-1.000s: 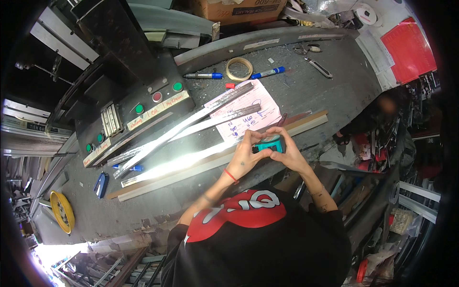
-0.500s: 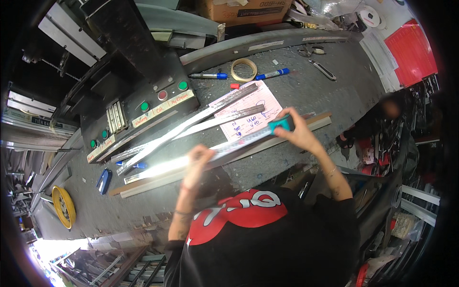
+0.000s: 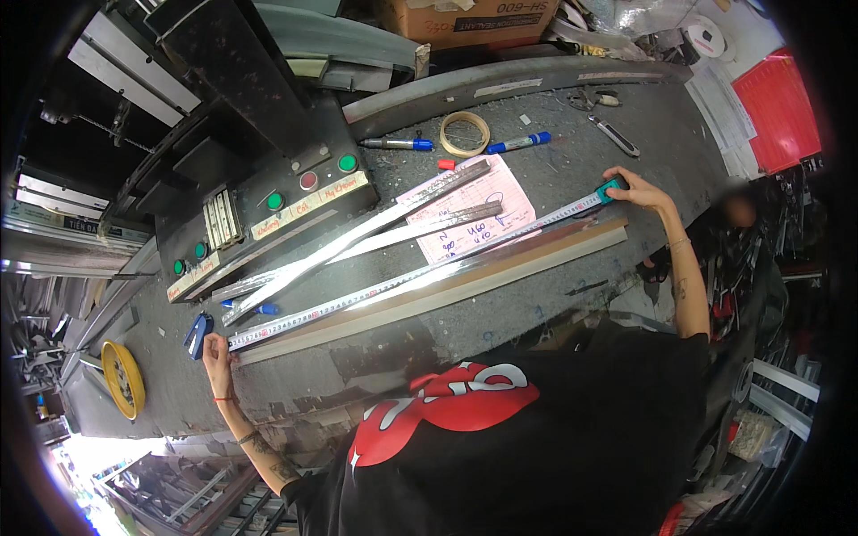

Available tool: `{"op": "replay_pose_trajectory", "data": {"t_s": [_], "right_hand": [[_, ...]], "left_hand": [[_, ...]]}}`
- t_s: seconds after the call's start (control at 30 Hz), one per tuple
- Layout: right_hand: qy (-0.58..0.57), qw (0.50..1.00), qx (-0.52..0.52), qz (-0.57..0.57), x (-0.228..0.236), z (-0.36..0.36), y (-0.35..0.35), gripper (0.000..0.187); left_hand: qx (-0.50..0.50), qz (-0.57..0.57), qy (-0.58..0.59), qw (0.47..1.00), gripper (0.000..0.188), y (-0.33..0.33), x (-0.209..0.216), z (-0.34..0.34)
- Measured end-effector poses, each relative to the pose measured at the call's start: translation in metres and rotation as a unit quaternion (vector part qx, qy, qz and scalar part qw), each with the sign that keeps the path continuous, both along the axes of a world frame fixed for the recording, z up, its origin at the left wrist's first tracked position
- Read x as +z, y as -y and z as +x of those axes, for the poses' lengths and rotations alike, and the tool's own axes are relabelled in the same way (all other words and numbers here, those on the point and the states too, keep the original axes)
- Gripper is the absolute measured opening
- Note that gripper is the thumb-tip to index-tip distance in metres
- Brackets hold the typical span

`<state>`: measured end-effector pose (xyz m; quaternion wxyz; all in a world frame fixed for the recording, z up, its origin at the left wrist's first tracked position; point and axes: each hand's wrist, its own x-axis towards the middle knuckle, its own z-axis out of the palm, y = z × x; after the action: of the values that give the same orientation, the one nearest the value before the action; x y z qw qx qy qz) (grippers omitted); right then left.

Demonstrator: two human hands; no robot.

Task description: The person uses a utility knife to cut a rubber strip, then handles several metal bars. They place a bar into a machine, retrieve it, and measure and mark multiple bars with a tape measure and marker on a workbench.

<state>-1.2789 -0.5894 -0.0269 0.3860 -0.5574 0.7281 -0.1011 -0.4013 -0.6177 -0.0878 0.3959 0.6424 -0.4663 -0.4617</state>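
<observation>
We note a teal tape measure case (image 3: 611, 188) and its white blade (image 3: 402, 286) with dark graduations. The metal strips (image 3: 357, 237) are bright silver; the long bar (image 3: 465, 284) beneath is pale beige. The paper sheet (image 3: 474, 210) is pink with blue handwriting. Two markers (image 3: 518, 142) carry blue caps. The tabletop (image 3: 375, 357) is dark grey. The control panel (image 3: 268, 210) bears green and red buttons. The reel (image 3: 121, 380) is yellow.

We see a sharp, evenly lit workbench (image 3: 572, 134), strong glare on the long metal strips (image 3: 357, 234), blown-out white daylight at the lower left corner, heavy fisheye bending toward the rim, black vignette around the frame, a blurred patch at the right edge.
</observation>
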Motion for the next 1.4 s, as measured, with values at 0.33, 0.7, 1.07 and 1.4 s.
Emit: {"op": "replay_pose_trajectory", "data": {"t_s": [0.33, 0.7, 1.07, 1.4], "right_hand": [[-0.184, 0.962, 0.097, 0.178, 0.026, 0.01, 0.029, 0.07], [-0.224, 0.926, 0.146, 0.268, 0.027, 0.011, 0.054, 0.074], [-0.253, 0.926, 0.112, 0.256, 0.026, 0.017, 0.046, 0.071], [-0.208, 0.936, 0.041, 0.282, 0.015, 0.031, 0.055, 0.054]], "left_hand": [[-0.015, -0.123, 0.111, 0.986, 0.01, -0.013, -0.013, -0.056], [-0.075, -0.249, 0.297, 0.919, 0.007, -0.019, 0.005, -0.128], [-0.139, -0.262, 0.285, 0.911, 0.005, 0.003, 0.005, -0.172], [-0.132, -0.255, 0.31, 0.906, 0.005, 0.001, 0.008, -0.174]]}}
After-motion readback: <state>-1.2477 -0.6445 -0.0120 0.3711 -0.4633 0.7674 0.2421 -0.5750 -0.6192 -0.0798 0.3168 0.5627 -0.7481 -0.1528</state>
